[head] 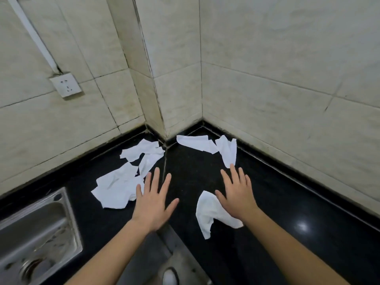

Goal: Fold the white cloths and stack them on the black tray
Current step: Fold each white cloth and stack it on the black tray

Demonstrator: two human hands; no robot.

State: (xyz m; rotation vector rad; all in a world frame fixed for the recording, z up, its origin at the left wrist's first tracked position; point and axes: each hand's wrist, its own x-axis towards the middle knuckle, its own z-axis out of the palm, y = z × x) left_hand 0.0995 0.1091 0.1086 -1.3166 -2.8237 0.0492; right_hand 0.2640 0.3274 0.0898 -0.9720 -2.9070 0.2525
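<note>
- Over the glossy black stone table (191, 177), left hand (153, 204) and right hand (236, 194) spread flat, fingers straight, holding nothing.
- Crumpled white cloths (117, 188) lay unfolded: a heap beside the left hand, one under the right wrist, others near the tiled corner (162, 120).

Head view, downward over countertop (267, 212)

The black countertop (189, 177) is carrying a cloth heap (117, 190) at ten o'clock, two cloths (226, 151) at one, one cloth (207, 212) at five.
</note>
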